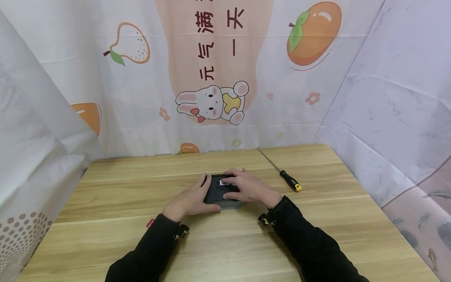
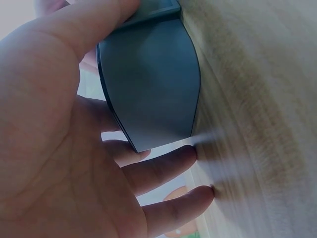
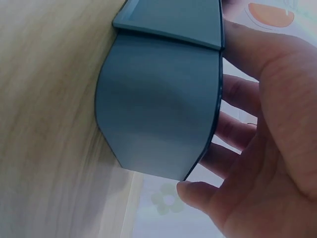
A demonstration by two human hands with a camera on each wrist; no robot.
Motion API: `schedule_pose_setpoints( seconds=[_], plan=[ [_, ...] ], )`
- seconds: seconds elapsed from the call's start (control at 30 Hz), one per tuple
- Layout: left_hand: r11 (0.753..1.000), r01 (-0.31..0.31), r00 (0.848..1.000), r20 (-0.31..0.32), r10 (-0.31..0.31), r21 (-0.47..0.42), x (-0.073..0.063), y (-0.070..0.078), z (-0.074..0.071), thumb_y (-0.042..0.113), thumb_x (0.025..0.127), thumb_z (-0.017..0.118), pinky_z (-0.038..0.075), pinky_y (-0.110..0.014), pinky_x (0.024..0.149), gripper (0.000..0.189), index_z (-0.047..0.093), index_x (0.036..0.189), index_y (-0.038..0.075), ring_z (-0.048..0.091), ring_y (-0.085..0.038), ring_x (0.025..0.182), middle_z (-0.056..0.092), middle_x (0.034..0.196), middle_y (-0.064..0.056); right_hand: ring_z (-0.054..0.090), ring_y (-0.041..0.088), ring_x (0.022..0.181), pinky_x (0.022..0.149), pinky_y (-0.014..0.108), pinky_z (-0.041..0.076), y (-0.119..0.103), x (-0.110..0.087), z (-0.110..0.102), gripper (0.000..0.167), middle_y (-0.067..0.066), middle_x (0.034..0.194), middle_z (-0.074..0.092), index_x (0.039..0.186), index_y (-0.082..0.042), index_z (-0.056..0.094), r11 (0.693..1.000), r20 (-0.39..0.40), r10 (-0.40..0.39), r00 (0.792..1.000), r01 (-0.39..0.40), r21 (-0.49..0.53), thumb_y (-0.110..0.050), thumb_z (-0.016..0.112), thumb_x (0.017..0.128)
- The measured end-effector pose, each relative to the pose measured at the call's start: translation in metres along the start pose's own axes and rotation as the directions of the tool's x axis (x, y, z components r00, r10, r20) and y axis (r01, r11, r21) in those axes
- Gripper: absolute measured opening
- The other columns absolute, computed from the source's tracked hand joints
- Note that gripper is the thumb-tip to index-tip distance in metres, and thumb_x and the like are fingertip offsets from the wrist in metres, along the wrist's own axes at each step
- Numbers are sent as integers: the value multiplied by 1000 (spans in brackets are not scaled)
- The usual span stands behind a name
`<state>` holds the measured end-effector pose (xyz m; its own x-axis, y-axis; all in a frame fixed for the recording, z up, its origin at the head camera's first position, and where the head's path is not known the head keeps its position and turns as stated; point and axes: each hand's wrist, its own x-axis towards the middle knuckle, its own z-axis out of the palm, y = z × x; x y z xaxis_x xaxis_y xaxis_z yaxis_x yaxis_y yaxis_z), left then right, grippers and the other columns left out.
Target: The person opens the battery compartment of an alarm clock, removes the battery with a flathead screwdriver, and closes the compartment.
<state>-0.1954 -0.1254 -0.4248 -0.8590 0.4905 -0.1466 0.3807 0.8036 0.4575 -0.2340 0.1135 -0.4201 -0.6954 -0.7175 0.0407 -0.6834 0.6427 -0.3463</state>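
Observation:
A low box-shaped device (image 1: 228, 205) lies on the table in the head view. Its upward face is a black panel (image 1: 215, 192) with a small white label, partly covered by fingers. Smooth dark grey side walls show in the left wrist view (image 2: 148, 84) and right wrist view (image 3: 158, 99). My left hand (image 1: 190, 200) holds the device's left end, thumb along the near side and fingers toward the far side. Over the right part, my right hand (image 1: 251, 189) rests its thumb and bent fingers on the panel. What lies beneath those fingertips is hidden.
A screwdriver (image 1: 289, 181) with a black and yellow handle lies right of the device, its shaft pointing to the table's back edge. Printed curtains (image 1: 134, 98) hang behind and beside the wooden table (image 1: 123, 196).

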Motion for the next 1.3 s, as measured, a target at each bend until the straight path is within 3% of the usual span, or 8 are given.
schedule_pose_setpoints(
  seconds=[0.4, 0.8, 1.3],
  plan=[
    [1000, 7, 1000, -1, -7, 13, 1, 0, 1, 62, 88, 70, 39, -50, 108, 110, 13, 162, 3, 37, -43, 142, 7, 167, -23, 45, 31, 140, 113, 62, 27, -5, 1, -2, 57, 17, 151, 47, 140, -6, 62, 999, 11, -3, 1000, 4, -54, -41, 71, 96],
    [999, 39, 999, 17, -39, 11, 2, 1, 2, 62, 89, 69, 39, -51, 109, 109, 12, 163, 6, 36, -43, 143, 3, 168, -20, 44, 41, 139, 109, 51, 40, -9, -1, -1, 53, 22, 150, 47, 138, -5, 63, 991, 3, -30, 1000, 30, -133, -39, 69, 97],
    [1000, 28, 1000, 5, -28, 13, 2, 1, 1, 61, 88, 71, 38, -50, 109, 111, 13, 162, 3, 37, -42, 142, 8, 167, -22, 46, 49, 135, 106, 54, 41, -7, 1, 3, 46, 25, 147, 49, 137, -9, 65, 967, 13, -103, 995, 103, -234, -37, 64, 101]
  ],
)
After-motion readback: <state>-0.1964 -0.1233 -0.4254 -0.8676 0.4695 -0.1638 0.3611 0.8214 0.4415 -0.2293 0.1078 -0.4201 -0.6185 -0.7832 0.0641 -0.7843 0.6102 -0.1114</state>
